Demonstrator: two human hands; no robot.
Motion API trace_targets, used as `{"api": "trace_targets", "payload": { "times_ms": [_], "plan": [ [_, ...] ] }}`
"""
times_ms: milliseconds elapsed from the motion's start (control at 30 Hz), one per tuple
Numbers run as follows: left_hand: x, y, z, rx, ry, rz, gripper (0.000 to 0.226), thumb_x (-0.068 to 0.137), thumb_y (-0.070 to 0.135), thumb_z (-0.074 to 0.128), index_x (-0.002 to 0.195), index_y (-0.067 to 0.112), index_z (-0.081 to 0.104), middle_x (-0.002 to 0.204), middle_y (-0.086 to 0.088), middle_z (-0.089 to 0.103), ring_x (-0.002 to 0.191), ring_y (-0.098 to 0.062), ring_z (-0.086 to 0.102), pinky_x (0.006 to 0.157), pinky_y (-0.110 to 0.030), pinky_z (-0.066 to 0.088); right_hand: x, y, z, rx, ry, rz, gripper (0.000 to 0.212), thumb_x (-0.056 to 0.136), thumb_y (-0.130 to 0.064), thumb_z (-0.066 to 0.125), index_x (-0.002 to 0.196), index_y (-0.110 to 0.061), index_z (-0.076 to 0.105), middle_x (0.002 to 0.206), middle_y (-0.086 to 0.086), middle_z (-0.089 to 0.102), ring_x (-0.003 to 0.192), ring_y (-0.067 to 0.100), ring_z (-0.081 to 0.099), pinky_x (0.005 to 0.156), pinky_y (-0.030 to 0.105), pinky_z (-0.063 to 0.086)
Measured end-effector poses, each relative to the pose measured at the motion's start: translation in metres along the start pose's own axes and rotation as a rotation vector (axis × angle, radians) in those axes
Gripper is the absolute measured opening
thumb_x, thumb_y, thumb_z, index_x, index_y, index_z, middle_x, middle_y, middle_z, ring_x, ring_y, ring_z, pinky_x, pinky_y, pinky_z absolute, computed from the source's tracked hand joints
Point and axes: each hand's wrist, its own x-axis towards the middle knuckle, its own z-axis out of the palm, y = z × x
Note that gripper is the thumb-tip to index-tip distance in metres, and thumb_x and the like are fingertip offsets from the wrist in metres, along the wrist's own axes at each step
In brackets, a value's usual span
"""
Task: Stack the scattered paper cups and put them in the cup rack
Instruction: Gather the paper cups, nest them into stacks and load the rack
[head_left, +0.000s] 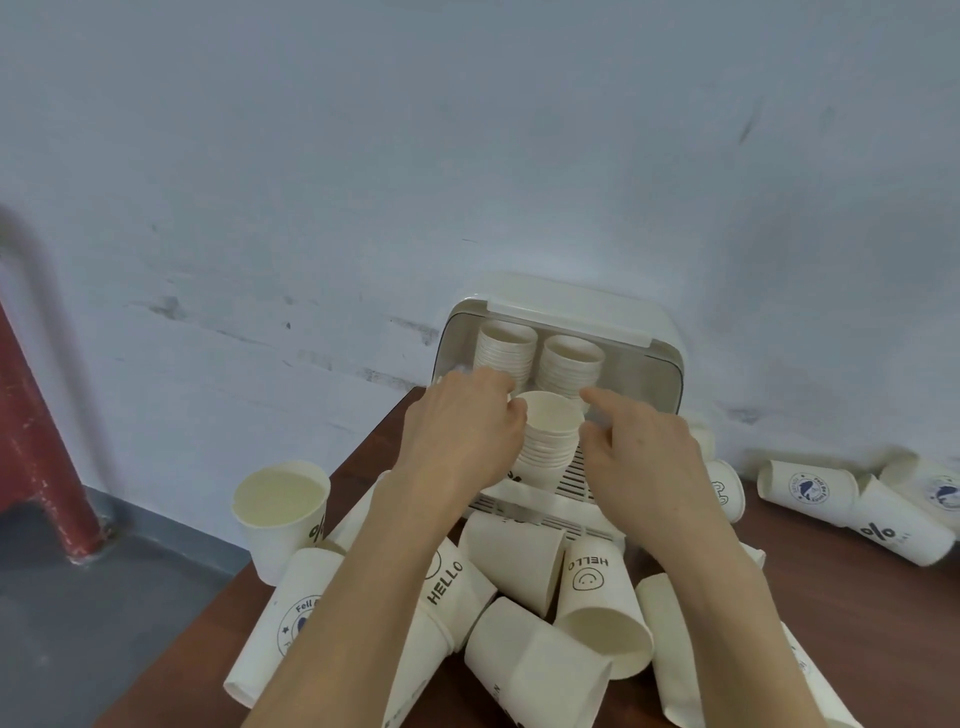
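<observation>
Along the bottom of the frame, loose paper cups (524, 670) lie tumbled on their sides across the brown table (857, 613), some printed with "HELLO" and a smiley. At the lower left one cup (283, 512) stands upright near the table's edge. More printed cups (805, 491) lie at the right edge, by the wall.

Just above the pile, in the middle of the frame, both forearms reach forward. The left hand (462, 426) wraps its fingers round the left side of a stack of cups (550, 441), gripping it. The right hand (644, 441) sits at the stack's right side with its fingers loosely spread and the forefinger pointing forward; I cannot tell whether it actually touches the stack. The stack stands upright on the slotted floor at the front of the white cup rack (660, 338).

Farther in, under the rack's raised lid, two more stacks (569, 361) stand side by side. Behind is a pale wall (467, 156), with a red post (36, 441) at the left.
</observation>
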Motion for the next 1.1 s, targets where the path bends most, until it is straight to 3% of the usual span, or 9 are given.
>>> {"api": "trace_targets", "payload": {
  "times_ms": [267, 400, 500, 633, 733, 1000, 1100],
  "plan": [
    [-0.001, -0.003, -0.001, 0.012, 0.031, -0.025, 0.03, 0.098, 0.033, 0.043, 0.116, 0.021, 0.063, 0.101, 0.004, 0.061, 0.091, -0.021, 0.057, 0.069, -0.032, 0.043, 0.001, 0.011, 0.008, 0.038, -0.058, 0.043, 0.039, 0.093, -0.019, 0.04, 0.126, -0.029, 0.057, 0.094, 0.001, 0.068, 0.094, 0.026, 0.058, 0.081, 0.039, 0.047],
    [-0.001, -0.003, -0.001, -0.013, 0.009, -0.03, 0.031, 0.098, 0.034, 0.044, 0.123, 0.027, 0.061, 0.106, 0.004, 0.062, 0.097, -0.022, 0.056, 0.072, -0.03, 0.039, -0.002, 0.01, 0.011, 0.013, -0.068, 0.047, 0.036, 0.095, -0.019, 0.04, 0.128, -0.024, 0.054, 0.102, 0.006, 0.067, 0.103, 0.03, 0.053, 0.085, 0.04, 0.042],
    [-0.001, -0.001, -0.004, 0.0, -0.014, -0.033, 0.031, 0.098, 0.035, 0.044, 0.118, 0.023, 0.063, 0.105, 0.001, 0.064, 0.098, -0.025, 0.057, 0.074, -0.032, 0.042, -0.005, 0.004, 0.005, 0.037, -0.06, 0.015, 0.032, 0.095, -0.019, 0.041, 0.123, -0.019, 0.057, 0.107, 0.006, 0.067, 0.105, 0.031, 0.056, 0.087, 0.041, 0.045],
    [-0.008, 0.006, -0.017, 0.018, 0.053, -0.011, 0.03, 0.096, 0.034, 0.044, 0.112, 0.018, 0.064, 0.099, -0.004, 0.067, 0.098, -0.031, 0.058, 0.077, -0.036, 0.046, -0.024, -0.001, -0.011, 0.063, 0.035, 0.018, 0.03, 0.095, -0.016, 0.042, 0.119, -0.019, 0.059, 0.099, 0.004, 0.066, 0.095, 0.027, 0.057, 0.081, 0.038, 0.046],
    [-0.024, 0.016, -0.026, -0.053, 0.102, -0.003, 0.03, 0.095, 0.033, 0.045, 0.118, 0.026, 0.063, 0.104, -0.001, 0.069, 0.103, -0.03, 0.057, 0.081, -0.037, 0.046, -0.054, 0.003, -0.027, 0.04, 0.039, -0.005, 0.032, 0.093, -0.014, 0.041, 0.118, -0.024, 0.058, 0.087, 0.001, 0.064, 0.086, 0.023, 0.057, 0.077, 0.039, 0.047],
    [-0.087, 0.047, -0.038, -0.081, -0.017, 0.01, 0.035, 0.095, 0.033, 0.046, 0.127, 0.026, 0.058, 0.109, -0.001, 0.068, 0.109, -0.026, 0.055, 0.088, -0.038, 0.046, -0.101, 0.014, -0.073, 0.025, -0.045, 0.044, 0.035, 0.093, -0.016, 0.04, 0.124, -0.023, 0.056, 0.092, 0.004, 0.066, 0.089, 0.023, 0.061, 0.081, 0.042, 0.05],
    [-0.11, 0.066, -0.051, -0.072, -0.04, 0.054, 0.032, 0.094, 0.032, 0.045, 0.122, 0.024, 0.059, 0.102, 0.0, 0.068, 0.102, -0.026, 0.059, 0.086, -0.04, 0.049, -0.118, 0.014, -0.084, 0.058, -0.097, 0.084, 0.039, 0.091, -0.017, 0.04, 0.126, -0.025, 0.055, 0.096, 0.004, 0.067, 0.092, 0.025, 0.061, 0.083, 0.044, 0.051]
  ]
}}
